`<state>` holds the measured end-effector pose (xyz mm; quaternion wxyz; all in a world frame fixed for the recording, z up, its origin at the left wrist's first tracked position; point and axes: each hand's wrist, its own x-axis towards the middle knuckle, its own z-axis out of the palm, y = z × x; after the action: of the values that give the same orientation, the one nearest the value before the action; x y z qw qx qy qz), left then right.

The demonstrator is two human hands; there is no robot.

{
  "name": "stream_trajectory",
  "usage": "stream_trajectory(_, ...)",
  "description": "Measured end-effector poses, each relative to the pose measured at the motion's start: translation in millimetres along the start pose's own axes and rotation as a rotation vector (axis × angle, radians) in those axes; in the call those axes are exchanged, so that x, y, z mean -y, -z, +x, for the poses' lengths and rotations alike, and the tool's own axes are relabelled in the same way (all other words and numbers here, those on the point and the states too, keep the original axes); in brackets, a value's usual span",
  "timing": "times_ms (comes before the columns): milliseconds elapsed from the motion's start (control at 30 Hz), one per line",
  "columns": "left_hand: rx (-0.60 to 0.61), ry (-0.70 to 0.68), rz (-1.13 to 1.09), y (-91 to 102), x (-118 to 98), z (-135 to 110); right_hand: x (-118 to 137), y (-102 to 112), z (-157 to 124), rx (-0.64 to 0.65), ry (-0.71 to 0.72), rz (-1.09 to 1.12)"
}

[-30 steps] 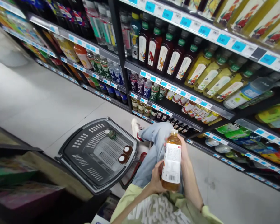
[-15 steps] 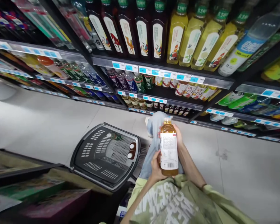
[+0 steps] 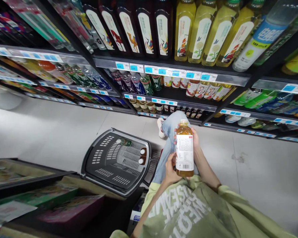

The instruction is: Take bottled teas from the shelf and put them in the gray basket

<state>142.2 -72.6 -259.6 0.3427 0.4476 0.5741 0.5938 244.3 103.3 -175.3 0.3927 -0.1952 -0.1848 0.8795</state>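
I hold an amber drink bottle [image 3: 184, 150] upright in front of me, its white back label with a barcode turned toward me. My left hand [image 3: 171, 171] is wrapped round the bottle's lower part. My right hand [image 3: 195, 140] grips its upper part from behind, fingers curled at the neck. Below the bottle are my jeans leg and a white shoe [image 3: 161, 128].
A dark grey shopping basket [image 3: 99, 155] stands on the floor to the left, holding a green bottle [image 3: 124, 142] and two small dark bottles [image 3: 142, 156]. Black shelves [image 3: 228, 80] full of drink bottles run across the top. A low display bin [image 3: 27, 178] sits at the lower left.
My view has tilted and swung so the shelves look level and closer. The bottle stays upright in both hands, shifted slightly right and up in the picture.
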Motion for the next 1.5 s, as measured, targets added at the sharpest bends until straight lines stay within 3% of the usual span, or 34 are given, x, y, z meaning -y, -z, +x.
stream_trajectory(400, 0.077, -0.029, 0.053, -7.3, -9, 8, 28, 9, -5, -0.151, 0.083, 0.027)
stream_trajectory(700, 0.182, 0.088, 0.043, -9.8, -14, 13, 34, 27, -10, -0.162, 0.126, 0.083)
stream_trajectory(933, 0.149, 0.124, -0.021, -5.4, -11, 11, 24, 15, -6, -0.206, 0.096, 0.059)
stream_trajectory(1133, 0.099, 0.129, -0.110, 0.9, -8, 11, 10, 0, 3, -0.120, 0.016, 0.010)
stream_trajectory(1500, 0.026, 0.148, 0.038, 4.4, -13, 17, 15, -9, 11, -0.132, -0.003, 0.022)
